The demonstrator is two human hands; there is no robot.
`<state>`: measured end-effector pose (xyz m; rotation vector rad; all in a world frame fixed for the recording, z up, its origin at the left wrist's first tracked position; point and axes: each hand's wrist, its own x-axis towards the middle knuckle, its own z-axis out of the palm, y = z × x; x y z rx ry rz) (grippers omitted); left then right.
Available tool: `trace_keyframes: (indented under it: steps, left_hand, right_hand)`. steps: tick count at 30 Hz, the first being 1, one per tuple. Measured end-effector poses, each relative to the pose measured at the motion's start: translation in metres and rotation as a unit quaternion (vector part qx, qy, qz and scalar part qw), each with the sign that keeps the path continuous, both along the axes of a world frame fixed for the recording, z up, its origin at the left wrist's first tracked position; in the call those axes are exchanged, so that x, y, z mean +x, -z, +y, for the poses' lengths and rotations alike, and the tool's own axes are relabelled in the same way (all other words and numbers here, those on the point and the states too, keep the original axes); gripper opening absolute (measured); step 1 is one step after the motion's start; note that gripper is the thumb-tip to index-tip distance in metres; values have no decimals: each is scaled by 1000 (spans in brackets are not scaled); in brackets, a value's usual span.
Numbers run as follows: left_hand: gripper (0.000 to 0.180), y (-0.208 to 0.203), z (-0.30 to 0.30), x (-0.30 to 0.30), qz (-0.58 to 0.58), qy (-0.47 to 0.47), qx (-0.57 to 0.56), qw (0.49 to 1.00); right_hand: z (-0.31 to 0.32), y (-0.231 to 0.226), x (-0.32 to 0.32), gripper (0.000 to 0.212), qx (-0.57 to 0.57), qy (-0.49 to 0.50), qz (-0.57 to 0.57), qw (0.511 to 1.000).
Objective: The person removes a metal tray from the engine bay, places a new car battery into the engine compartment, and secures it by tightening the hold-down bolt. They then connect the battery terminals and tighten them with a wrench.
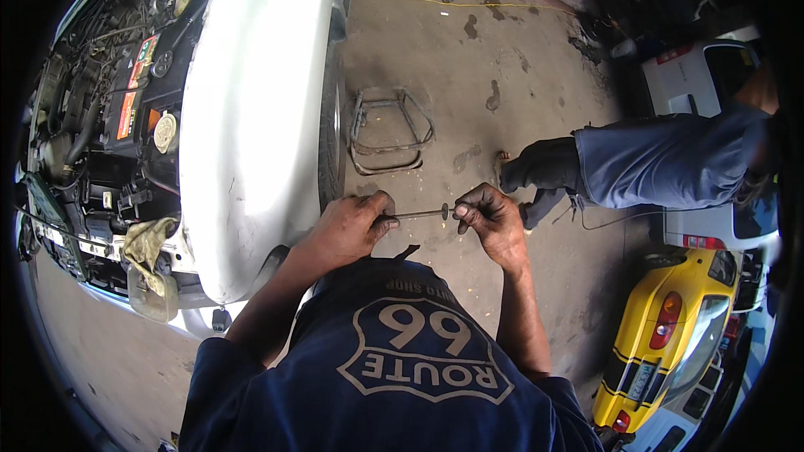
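Note:
A thin metal rod point(415, 215) is held level in front of my chest, with a small round disc point(445, 211) like a washer near its right end. My left hand point(347, 224) is closed around the rod's left part, thumb and forefinger pressed on it. On the other side of the disc, my right hand point(491, 219) is closed in a pinch at the rod's right end. The fingertips hide that end, so its shape does not show. Both hands are in the air above the concrete floor.
At my left stands a white car point(255, 100), its engine bay exposed, with a cloth point(147, 247) on its front edge. A metal frame point(389, 130) lies on the floor ahead. To the right are another person point(662, 163) in dark blue and a yellow car point(670, 326).

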<state>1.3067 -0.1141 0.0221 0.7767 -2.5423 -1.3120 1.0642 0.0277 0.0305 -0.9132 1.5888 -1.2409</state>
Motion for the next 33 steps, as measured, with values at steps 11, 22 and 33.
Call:
trace_keyframes:
  steps: [11,22,33]
  left_hand:
    - [17,15,-77,-37,6,-102,-6,995]
    - [17,-28,-144,-118,10,-268,-13,963]
    - [34,-75,-130,-77,29,-458,-48,887]
  right_hand:
    - [-141,5,-59,14,59,-132,-51,988]
    - [-309,-5,-152,19,-65,-383,173,905]
    - [-407,-34,-80,22,-96,-496,-146,850]
